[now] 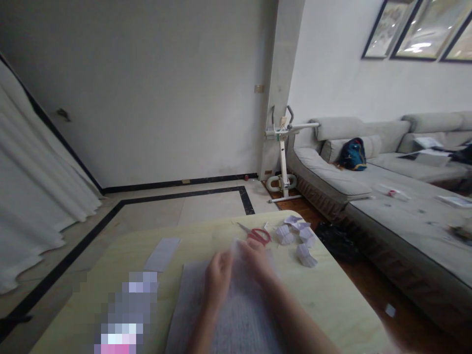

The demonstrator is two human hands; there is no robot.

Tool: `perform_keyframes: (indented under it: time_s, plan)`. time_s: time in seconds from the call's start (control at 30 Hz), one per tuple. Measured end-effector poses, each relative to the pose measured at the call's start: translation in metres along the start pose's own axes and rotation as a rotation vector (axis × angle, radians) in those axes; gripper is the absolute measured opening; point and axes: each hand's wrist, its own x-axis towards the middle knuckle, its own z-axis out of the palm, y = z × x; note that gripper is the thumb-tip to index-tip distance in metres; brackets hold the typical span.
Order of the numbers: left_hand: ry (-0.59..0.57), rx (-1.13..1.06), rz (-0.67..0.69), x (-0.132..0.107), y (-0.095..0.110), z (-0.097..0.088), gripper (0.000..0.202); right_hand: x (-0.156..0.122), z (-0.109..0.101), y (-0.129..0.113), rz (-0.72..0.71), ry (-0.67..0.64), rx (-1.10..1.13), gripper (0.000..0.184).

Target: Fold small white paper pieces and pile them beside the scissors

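Note:
My left hand (220, 269) and my right hand (255, 256) are close together over the table, fingers curled inward. Between them is a small piece of white paper (237, 247), blurred by motion, pinched from both sides. Below my forearms lies a large sheet of paper (239, 324) covered in rows of print or writing. Scissors (261, 236) with red handles rest just beyond my right hand. Several crumpled or folded paper pieces (305, 236) lie near the table's right edge. To the left sits a flat paper strip (162, 253).
The pale wooden table (324, 305) has a rounded far corner. A pixelated object (127, 307) is at its left. On the right stand a grey sofa (394, 216) with a blue backpack (353, 154) and a white exercise machine (283, 157). A black bag (339, 241) lies on the floor.

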Motion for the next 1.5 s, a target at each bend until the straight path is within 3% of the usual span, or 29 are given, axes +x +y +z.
perform_keyframes:
  time_s: [0.2,0.43,0.7,1.0,1.33,1.5]
  plan:
    - [-0.090,-0.012,0.043,0.014,0.006,-0.012,0.034,-0.002,0.002,-0.006,0.060,0.035,0.018,0.037]
    - [-0.086,-0.017,0.127,0.021,0.000,-0.009,0.036,-0.001,-0.001,-0.010,0.018,0.048,-0.068,0.039]
    - [-0.059,-0.176,0.002,0.014,-0.015,-0.010,0.039,-0.004,0.000,-0.012,0.057,-0.002,-0.053,0.037]
    - [-0.109,-0.145,0.037,0.009,-0.007,-0.012,0.028,-0.004,-0.001,-0.009,0.047,-0.086,-0.044,0.035]
    - [-0.126,-0.121,-0.013,0.010,-0.014,-0.013,0.032,-0.005,-0.001,-0.010,0.054,-0.106,-0.091,0.033]
    - [-0.141,-0.160,-0.017,0.011,-0.016,-0.012,0.034,-0.005,-0.004,-0.006,0.047,-0.114,-0.010,0.033]
